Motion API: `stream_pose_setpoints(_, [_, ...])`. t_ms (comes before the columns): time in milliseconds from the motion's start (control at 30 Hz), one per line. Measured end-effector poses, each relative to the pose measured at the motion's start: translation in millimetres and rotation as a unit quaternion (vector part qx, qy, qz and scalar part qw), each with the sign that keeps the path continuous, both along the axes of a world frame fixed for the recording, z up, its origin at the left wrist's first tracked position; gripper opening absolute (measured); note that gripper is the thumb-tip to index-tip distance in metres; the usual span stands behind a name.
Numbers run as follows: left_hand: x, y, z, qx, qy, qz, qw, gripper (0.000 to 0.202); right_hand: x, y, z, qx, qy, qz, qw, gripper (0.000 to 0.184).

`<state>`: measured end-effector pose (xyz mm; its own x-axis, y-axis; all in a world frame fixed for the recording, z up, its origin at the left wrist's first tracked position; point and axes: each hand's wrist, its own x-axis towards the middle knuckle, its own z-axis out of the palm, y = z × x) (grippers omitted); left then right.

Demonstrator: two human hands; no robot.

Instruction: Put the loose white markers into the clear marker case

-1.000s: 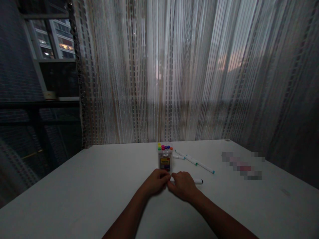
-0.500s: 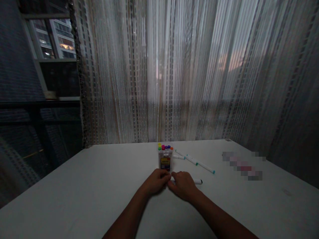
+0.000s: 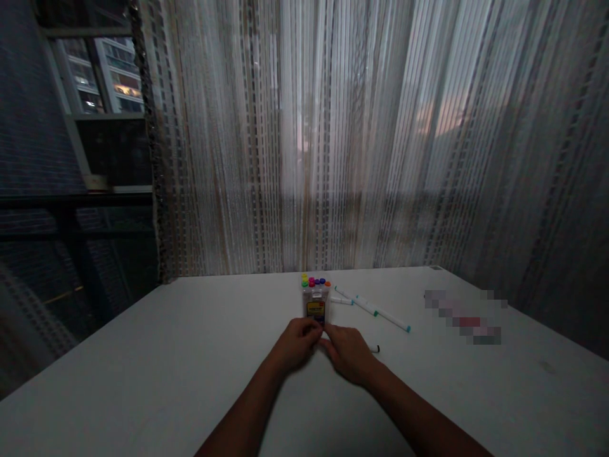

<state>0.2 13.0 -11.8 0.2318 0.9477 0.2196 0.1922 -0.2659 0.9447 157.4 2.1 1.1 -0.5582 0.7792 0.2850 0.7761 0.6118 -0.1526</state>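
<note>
In front of me lies a white marker with a black end (image 3: 375, 348), mostly hidden behind my right hand (image 3: 349, 350). That hand is closed around the marker, its thumb and forefinger pointing left. My left hand (image 3: 295, 343) is closed in a pinch at the marker's other end, its fingertips almost meeting those of my right hand; the pinched part is hidden. Just beyond the hands stands a clear marker case (image 3: 316, 304) with a yellow and dark label. Several coloured caps show at its top.
Right of the case, white markers with teal and green ends (image 3: 392, 320) lie on the white table (image 3: 190, 355). A pixelated reddish item (image 3: 469, 322) rests farther right. A string curtain (image 3: 304, 158) hangs behind the table, and a window is at left.
The marker's black end has shifted slightly left, and less of it shows past my right hand. Both hands have moved slightly, the left one a little up and left.
</note>
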Motion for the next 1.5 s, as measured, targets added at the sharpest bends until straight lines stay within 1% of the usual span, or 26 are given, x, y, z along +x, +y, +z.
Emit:
stream_pose_setpoints(67, [-3, -2, 7.4, 0.049, -0.014, 0.042, 0.998, 0.032, 4, 2, 7.5, 0.004, 0.026, 0.011, 1.0, 0.027])
stream_pose_setpoints(133, [-7, -5, 16.3, 0.108, -0.033, 0.111, 0.987, 0.034, 12, 3, 27.3, 0.02, 0.09, 0.013, 0.996, 0.027])
stream_pose_setpoints(200, [-11, -7, 23.7, 0.151, -0.057, 0.199, 0.967, 0.033, 22, 2, 60.2, 0.061, 0.195, 0.017, 0.979, 0.031])
stream_pose_setpoints(267, [-15, -6, 27.0, 0.163, -0.084, 0.265, 0.947, 0.032, 31, 2, 100.7, 0.146, 0.304, 0.045, 0.94, 0.034])
stream_pose_setpoints(300, [-15, -5, 26.8, 0.159, -0.097, 0.277, 0.943, 0.034, 33, 3, 120.6, 0.186, 0.345, 0.048, 0.919, 0.035])
stream_pose_setpoints(367, [-14, -2, 22.7, 0.139, -0.114, 0.258, 0.949, 0.047, 32, 9, 152.9, 0.231, 0.408, 0.04, 0.882, 0.035])
stream_pose_setpoints(400, [-13, -1, 19.3, 0.124, -0.118, 0.233, 0.957, 0.054, 28, 14, 163.6, 0.229, 0.425, 0.045, 0.875, 0.036])
stream_pose_setpoints(467, [-10, 1, 11.8, 0.088, -0.119, 0.178, 0.973, 0.065, 16, 27, 173.3, 0.2, 0.438, 0.06, 0.874, 0.039])
stream_pose_setpoints(533, [-8, 3, 5.2, 0.055, -0.12, 0.13, 0.983, 0.074, 2, 42, 171.4, 0.155, 0.433, 0.074, 0.885, 0.039])
stream_pose_setpoints(567, [-8, 4, 2.8, 0.049, -0.119, 0.119, 0.985, 0.076, -5, 48, 168.2, 0.132, 0.434, 0.079, 0.888, 0.038])
stream_pose_setpoints(633, [-9, 5, 0.0, 0.053, -0.116, 0.114, 0.985, 0.078, -17, 59, 160.8, 0.094, 0.426, 0.079, 0.896, 0.034])
stream_pose_setpoints(667, [-9, 5, -0.6, 0.056, -0.117, 0.115, 0.985, 0.078, -22, 63, 157.1, 0.079, 0.409, 0.072, 0.906, 0.032])
stream_pose_setpoints(733, [-10, 6, -1.5, 0.057, -0.117, 0.115, 0.985, 0.077, -28, 68, 150.2, 0.042, 0.343, 0.049, 0.937, 0.027])
stream_pose_setpoints(800, [-10, 7, -2.9, 0.054, -0.115, 0.118, 0.985, 0.077, -32, 70, 143.3, -0.004, 0.255, 0.018, 0.967, 0.018])
stream_pose_setpoints(867, [-10, 9, -5.8, 0.048, -0.11, 0.121, 0.985, 0.075, -35, 70, 136.7, -0.031, 0.187, -0.007, 0.982, 0.002])
stream_pose_setpoints(933, [-9, 11, -9.5, 0.038, -0.107, 0.119, 0.986, 0.072, -35, 69, 131.4, -0.027, 0.151, -0.005, 0.988, 0.011])
stream_pose_setpoints(1000, [-8, 14, -12.8, 0.03, -0.105, 0.121, 0.987, 0.07, -33, 67, 128.6, -0.023, 0.119, 0.028, 0.992, 0.012])
stream_pose_setpoints(1067, [-8, 15, -14.5, 0.028, -0.103, 0.123, 0.987, 0.069, -27, 67, 127.6, -0.011, 0.092, 0.056, 0.994, 0.023])
stream_pose_setpoints(1100, [-8, 16, -14.8, 0.029, -0.1, 0.124, 0.987, 0.069, -22, 69, 127.1, 0.0, 0.09, 0.057, 0.994, 0.027])
stream_pose_setpoints(1133, [-8, 16, -14.6, 0.028, -0.097, 0.124, 0.987, 0.069, -15, 71, 125.9, 0.014, 0.1, 0.043, 0.994, 0.03])
stream_pose_setpoints(1200, [-9, 15, -13.7, 0.023, -0.092, 0.128, 0.987, 0.07, 6, 78, 119.2, 0.035, 0.137, -0.018, 0.99, 0.033])
stream_pose_setpoints(1267, [-10, 13, -12.5, 0.017, -0.082, 0.137, 0.987, 0.071, 31, 86, 103.7, 0.03, 0.144, -0.109, 0.983, 0.034])
stream_pose_setpoints(1367, [-11, 12, -11.0, 0.022, -0.065, 0.134, 0.989, 0.069, 70, 90, 63.2, 0.005, 0.066, -0.229, 0.971, 0.031])
stream_pose_setpoints(1400, [-11, 12, -10.6, 0.025, -0.061, 0.13, 0.989, 0.068, 79, 89, 47.3, -0.011, 0.032, -0.254, 0.967, 0.031])
stream_pose_setpoints(1433, [-11, 12, -10.1, 0.026, -0.059, 0.129, 0.99, 0.067, 87, 86, 31.7, -0.019, 0.006, -0.262, 0.965, 0.031])
stream_pose_setpoints(1500, [-11, 12, -9.4, 0.026, -0.057, 0.131, 0.989, 0.067, 94, 80, 5.6, 0.0, -0.03, -0.28, 0.96, 0.029])
